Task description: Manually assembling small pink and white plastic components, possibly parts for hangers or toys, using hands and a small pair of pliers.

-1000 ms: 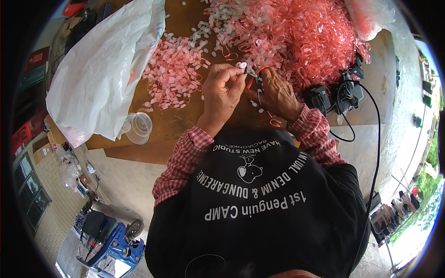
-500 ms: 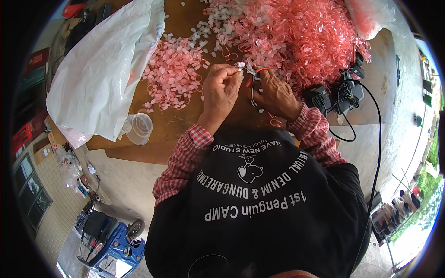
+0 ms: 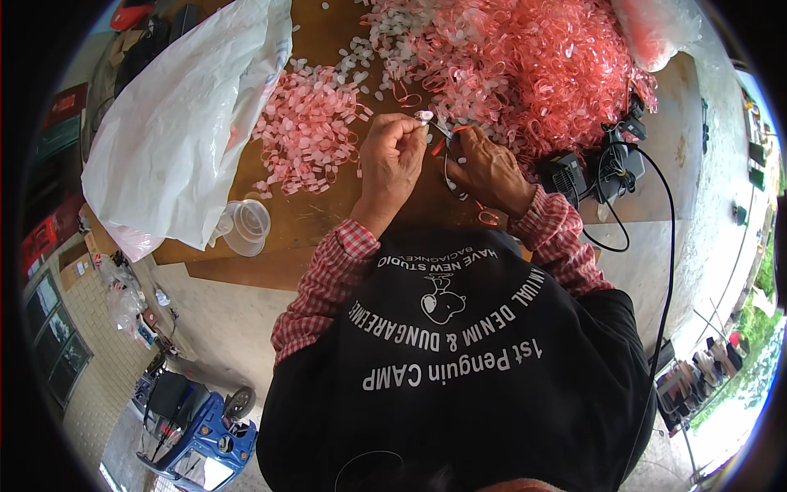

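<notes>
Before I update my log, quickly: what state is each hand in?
Left hand: closed, pinching a small pale pink piece.
Right hand: closed, holding an orange-handled metal tool.

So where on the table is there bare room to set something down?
Brown tabletop shows bare between the clear plastic tub and the left hand, below the small pink pile in view. It's crowded at the large pink pile and around the black corded boxes.

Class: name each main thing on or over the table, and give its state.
Left hand: closed, pinching a small pinkish piece
Right hand: closed on the cutting tool
Cutting tool: held, blade opening unclear
Large pink heap: loose, piled
Small pink pile: loose, spread
White sack: creased
Clear tub: whether lidded, unclear
Black cables: partly bundled
</notes>
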### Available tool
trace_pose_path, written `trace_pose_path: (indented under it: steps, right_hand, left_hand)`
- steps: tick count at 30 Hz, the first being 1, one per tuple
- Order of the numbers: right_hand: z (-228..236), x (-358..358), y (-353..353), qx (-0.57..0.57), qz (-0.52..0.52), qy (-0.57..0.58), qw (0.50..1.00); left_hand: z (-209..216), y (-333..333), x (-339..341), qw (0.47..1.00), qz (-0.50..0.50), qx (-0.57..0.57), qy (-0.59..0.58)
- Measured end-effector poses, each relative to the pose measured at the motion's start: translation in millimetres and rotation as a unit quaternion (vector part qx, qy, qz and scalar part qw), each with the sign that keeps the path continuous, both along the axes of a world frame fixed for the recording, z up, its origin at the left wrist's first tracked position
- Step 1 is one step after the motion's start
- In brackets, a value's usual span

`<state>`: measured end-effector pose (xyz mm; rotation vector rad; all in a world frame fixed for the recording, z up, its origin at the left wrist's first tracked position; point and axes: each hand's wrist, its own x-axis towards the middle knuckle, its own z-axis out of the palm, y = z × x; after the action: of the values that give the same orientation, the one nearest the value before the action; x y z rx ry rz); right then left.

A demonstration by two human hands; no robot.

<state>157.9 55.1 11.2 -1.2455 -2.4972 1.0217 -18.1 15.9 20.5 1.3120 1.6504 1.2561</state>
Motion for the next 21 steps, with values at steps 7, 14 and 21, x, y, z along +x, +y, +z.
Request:
trace_pose_path:
  steps: [7, 14, 21]
  right_hand:
    - [2.4, -2.1, -2.3, 0.017, 0.003, 0.011, 1.000]
    - [4.9, -2.3, -1.0, 0.018, -0.008, 0.032, 0.999]
    - [1.4, -3.2, -3.1, 0.031, 0.005, 0.016, 0.999]
  left_hand:
    - [-3.1, 1.2, -3.3, 1.000, 0.006, 0.000, 0.008]
    - [-3.3, -1.2, -0.3, 1.000, -0.009, 0.003, 0.028]
    - [-6.0, -1.8, -1.1, 0.999, -0.017, 0.006, 0.047]
